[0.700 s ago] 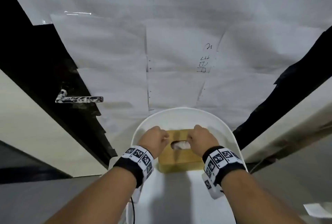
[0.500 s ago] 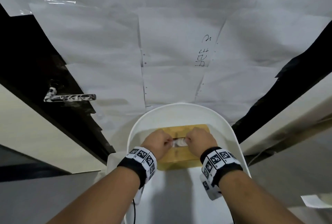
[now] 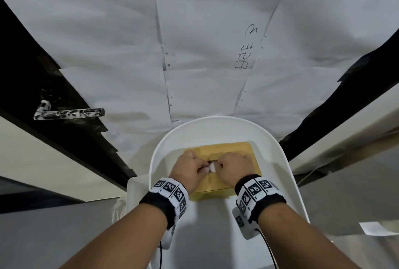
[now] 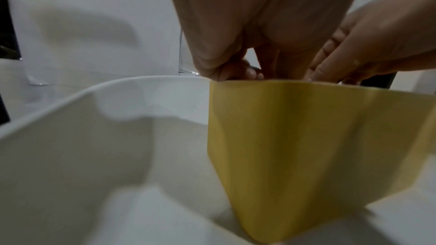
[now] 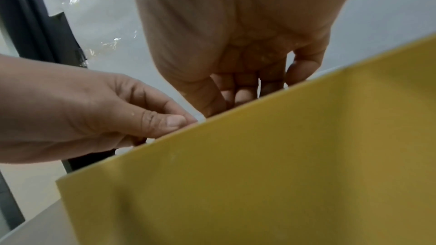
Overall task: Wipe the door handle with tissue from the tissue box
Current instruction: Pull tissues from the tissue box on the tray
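Observation:
A yellow tissue box (image 3: pixel 233 150) lies on a white chair seat (image 3: pixel 278 171). Both my hands are curled over its top slot, where a bit of white tissue (image 3: pixel 212 166) sticks up between them. My left hand (image 3: pixel 204 166) pinches the tissue between thumb and forefinger, as the right wrist view shows (image 5: pixel 181 121). My right hand (image 3: pixel 218 164) has its fingers curled down onto the tissue from the other side. The box's edge hides the right fingertips (image 5: pixel 238 98) in the wrist view. The door handle (image 3: pixel 71 113), smeared with white, juts out far to the left.
The door behind the chair is covered with taped white paper sheets (image 3: pixel 205 31), with black frame strips (image 3: pixel 32 70) on either side. A loose white sheet (image 3: pixel 375 228) lies on the grey floor at the right. Cables hang from both wristbands.
My left hand has moved right from the box's left end to the slot and taken hold of the tissue. Both hands now meet there. The view has shifted closer and down.

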